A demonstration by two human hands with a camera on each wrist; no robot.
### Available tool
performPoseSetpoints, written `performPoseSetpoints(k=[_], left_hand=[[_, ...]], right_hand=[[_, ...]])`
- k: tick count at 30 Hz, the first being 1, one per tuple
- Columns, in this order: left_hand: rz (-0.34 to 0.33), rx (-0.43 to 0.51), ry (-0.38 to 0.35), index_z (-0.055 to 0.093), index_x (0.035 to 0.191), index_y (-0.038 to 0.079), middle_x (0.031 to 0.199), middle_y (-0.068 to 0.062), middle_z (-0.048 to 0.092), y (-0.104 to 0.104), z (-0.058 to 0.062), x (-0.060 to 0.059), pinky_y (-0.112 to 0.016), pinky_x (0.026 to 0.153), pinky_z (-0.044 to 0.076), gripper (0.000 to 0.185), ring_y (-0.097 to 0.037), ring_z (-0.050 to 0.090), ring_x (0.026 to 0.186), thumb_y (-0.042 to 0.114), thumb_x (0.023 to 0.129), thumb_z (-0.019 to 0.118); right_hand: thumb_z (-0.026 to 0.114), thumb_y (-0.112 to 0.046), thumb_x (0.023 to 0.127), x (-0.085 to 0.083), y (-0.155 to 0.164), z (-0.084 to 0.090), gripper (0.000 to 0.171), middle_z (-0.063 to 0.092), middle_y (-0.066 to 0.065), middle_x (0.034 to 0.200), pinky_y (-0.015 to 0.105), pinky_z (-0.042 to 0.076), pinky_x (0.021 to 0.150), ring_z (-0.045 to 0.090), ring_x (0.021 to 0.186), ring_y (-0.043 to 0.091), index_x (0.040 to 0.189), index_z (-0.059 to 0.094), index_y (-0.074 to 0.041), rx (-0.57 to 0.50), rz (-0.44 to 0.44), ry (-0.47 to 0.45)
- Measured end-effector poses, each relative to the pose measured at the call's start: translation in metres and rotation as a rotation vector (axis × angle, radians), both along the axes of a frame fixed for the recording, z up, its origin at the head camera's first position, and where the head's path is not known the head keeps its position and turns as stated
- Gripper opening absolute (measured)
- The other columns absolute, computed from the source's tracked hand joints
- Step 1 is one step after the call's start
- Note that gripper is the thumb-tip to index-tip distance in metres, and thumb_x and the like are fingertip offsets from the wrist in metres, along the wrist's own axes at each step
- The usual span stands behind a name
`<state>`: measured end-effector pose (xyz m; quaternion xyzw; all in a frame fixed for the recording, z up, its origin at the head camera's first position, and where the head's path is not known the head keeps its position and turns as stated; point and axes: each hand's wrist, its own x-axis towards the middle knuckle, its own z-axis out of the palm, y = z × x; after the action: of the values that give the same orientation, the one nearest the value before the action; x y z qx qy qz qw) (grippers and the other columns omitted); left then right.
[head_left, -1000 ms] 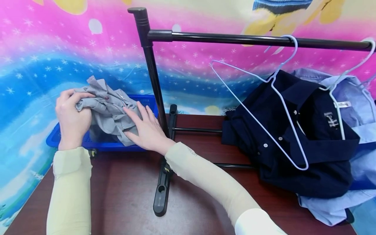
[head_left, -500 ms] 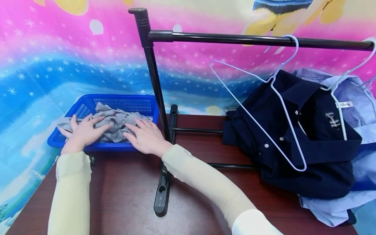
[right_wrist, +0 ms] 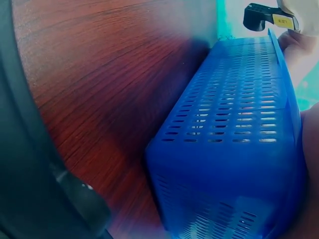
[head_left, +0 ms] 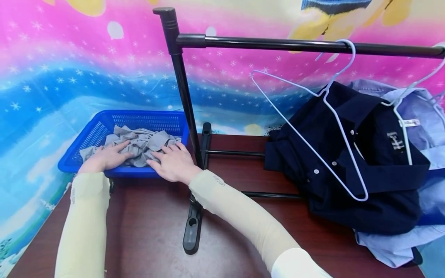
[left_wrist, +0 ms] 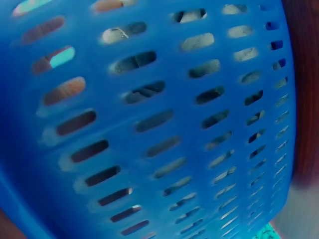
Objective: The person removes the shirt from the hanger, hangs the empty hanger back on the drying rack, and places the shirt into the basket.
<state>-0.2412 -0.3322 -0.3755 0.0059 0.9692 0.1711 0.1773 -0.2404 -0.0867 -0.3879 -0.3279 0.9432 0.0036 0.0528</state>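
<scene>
A crumpled grey garment (head_left: 147,139) lies bunched inside the blue plastic basket (head_left: 101,112). My left hand (head_left: 106,157) reaches over the near rim, its fingers spread on the left part of the cloth. On the right part, my right hand (head_left: 174,161) rests with its fingers extended, wrist over the rim. Slotted basket wall (left_wrist: 199,119) fills the left wrist view, with pale cloth showing through the slots. From the right wrist, the basket's side (right_wrist: 219,154) appears beside the dark red wooden table, and both hands are mostly out of that view.
A black garment rack (head_left: 185,100) stands right of the basket, its foot (head_left: 192,231) on the table (head_left: 149,224). A bare white hanger (head_left: 338,112) hangs from its bar in front of a navy shirt (head_left: 313,185). Light blue shirts (head_left: 386,247) hang farther right.
The grey garment, held bunched above the basket a second ago, has gone down into it. My left hand has loosened its grip, lowered and moved right; my right hand has shifted slightly.
</scene>
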Motion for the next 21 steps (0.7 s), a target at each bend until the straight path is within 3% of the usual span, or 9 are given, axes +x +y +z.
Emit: performPoseSetpoints(k=[3, 9, 16, 21], left_hand=[[0.018, -0.005, 0.023, 0.014, 0.161, 0.004, 0.155, -0.044, 0.007, 0.002, -0.001, 0.000, -0.078, 0.104, -0.008, 0.082, -0.065, -0.010, 0.140, 0.058, 0.105, 0.039], [0.125, 0.005, 0.108, 0.017, 0.164, 0.018, 0.158, -0.040, -0.002, 0.009, 0.002, 0.007, -0.088, 0.080, -0.018, 0.088, -0.066, -0.030, 0.132, 0.071, 0.098, 0.042], [0.153, 0.026, 0.300, 0.010, 0.165, 0.023, 0.161, -0.036, 0.003, 0.020, 0.023, 0.014, -0.085, 0.090, -0.019, 0.093, -0.067, -0.015, 0.137, 0.076, 0.095, 0.038], [0.159, 0.046, 0.426, 0.007, 0.165, 0.026, 0.164, -0.031, 0.001, 0.027, 0.041, 0.019, -0.084, 0.096, -0.012, 0.088, -0.060, -0.010, 0.144, 0.075, 0.097, 0.035]], right_hand=[[0.012, -0.067, 0.104, 0.000, 0.001, 0.000, 0.064, 0.030, -0.008, 0.164, 0.041, 0.010, 0.120, 0.022, 0.151, 0.016, 0.158, 0.034, -0.042, -0.015, -0.006, 0.003], [0.026, -0.067, 0.103, 0.000, 0.005, 0.001, 0.065, 0.034, -0.005, 0.162, 0.041, 0.014, 0.120, 0.026, 0.150, 0.017, 0.158, 0.039, -0.034, -0.134, -0.006, 0.028], [0.036, -0.068, 0.101, 0.001, 0.013, 0.006, 0.074, 0.021, 0.000, 0.168, 0.040, 0.011, 0.121, 0.014, 0.154, 0.020, 0.162, 0.031, -0.027, -0.355, -0.019, 0.016], [0.030, -0.073, 0.099, 0.007, 0.021, 0.011, 0.078, 0.011, -0.002, 0.169, 0.041, 0.007, 0.122, 0.007, 0.154, 0.018, 0.164, 0.021, -0.030, -0.407, 0.007, -0.016]])
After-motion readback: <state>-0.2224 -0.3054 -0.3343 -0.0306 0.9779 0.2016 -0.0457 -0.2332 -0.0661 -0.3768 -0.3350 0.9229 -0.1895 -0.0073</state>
